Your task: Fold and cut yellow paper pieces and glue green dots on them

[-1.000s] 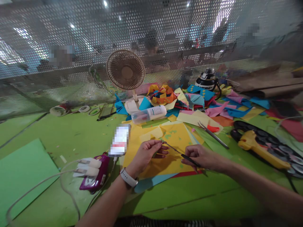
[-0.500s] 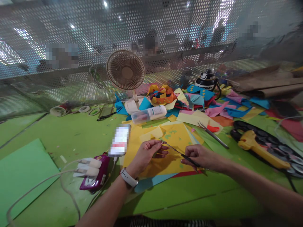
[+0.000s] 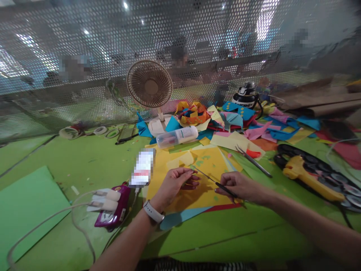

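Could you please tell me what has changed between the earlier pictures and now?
Very little: the slim black-handled tool in the right hand has shifted slightly, its tip now appearing just beyond the left hand's thumb and finger. No new grip or release is visible. The left hand, yellow paper, phone and fan stayed as they were.

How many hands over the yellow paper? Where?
2: the left hand over the yellow paper, left of centre; the right hand at its right edge, holding a slim dark-handled tool. No others seem hidden there.
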`<state>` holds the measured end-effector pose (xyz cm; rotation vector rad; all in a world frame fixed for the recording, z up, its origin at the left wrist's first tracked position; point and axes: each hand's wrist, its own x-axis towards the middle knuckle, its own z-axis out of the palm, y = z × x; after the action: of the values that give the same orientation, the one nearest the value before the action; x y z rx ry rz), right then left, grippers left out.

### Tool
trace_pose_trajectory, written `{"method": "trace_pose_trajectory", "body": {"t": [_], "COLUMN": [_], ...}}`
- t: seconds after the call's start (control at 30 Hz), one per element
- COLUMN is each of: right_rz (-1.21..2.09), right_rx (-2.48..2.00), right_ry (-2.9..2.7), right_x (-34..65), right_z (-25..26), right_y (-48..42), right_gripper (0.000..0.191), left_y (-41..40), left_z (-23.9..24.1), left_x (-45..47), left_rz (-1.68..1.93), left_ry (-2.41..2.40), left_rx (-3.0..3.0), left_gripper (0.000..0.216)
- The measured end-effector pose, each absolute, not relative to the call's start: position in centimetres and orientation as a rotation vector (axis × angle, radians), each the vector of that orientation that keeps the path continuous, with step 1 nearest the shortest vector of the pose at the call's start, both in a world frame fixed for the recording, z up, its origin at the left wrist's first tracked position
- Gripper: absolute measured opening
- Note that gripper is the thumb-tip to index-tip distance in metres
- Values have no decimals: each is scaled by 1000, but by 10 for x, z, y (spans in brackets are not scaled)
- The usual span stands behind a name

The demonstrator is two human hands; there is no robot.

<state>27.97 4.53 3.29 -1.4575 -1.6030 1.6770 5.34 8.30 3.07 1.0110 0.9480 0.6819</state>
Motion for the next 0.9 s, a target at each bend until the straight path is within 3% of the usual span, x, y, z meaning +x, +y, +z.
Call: {"method": "trace_pose_trajectory", "body": {"t": [0.9], "right_rz": [1698], "right_rx": [-1422], "right_ry": [-1652], "right_x": [281], "right_z": [28], "right_y": [44], "right_gripper": [41], "left_y": [82], "left_z": [29], "left_x": [52], "left_rz": [714], "left_ry": [891], "left_rx": [1017], "left_gripper": [25]}}
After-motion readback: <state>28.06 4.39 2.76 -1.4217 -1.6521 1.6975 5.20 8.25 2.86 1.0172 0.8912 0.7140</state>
